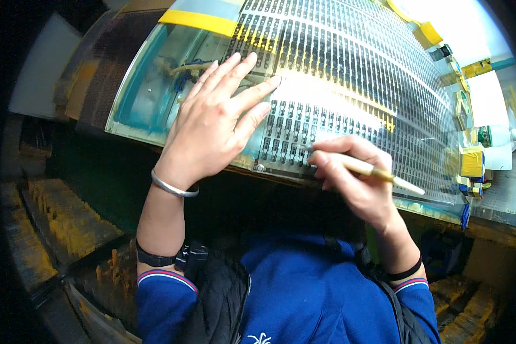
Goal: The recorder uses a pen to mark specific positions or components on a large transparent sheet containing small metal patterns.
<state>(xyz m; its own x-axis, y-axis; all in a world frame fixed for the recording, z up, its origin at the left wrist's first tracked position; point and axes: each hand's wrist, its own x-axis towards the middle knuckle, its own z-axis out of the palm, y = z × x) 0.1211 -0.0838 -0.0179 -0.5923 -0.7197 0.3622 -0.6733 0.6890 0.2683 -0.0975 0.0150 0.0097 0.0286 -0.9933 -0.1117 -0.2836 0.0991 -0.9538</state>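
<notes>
A clear sheet with rows of small dark parts (291, 129) lies over a lit glass-topped table. My left hand (209, 117) rests palm down at the sheet's left edge, fingers stretched out and holding nothing. In my right hand (355, 172) is a slim pen-like tool (358, 166) with a cream handle, pinched between thumb and fingers. The handle's tapered rear end points to the lower right. The tool's working tip, close to the nearest rows of parts, is too small to make out.
Yellow tape (198, 22) crosses the table's far left. Along the right side stand a yellow-wrapped block (472, 165), a green and white roll (484, 136) and white paper (487, 94). Strong glare covers the sheet's middle. Racks of yellowish pieces (74, 218) stand at the lower left.
</notes>
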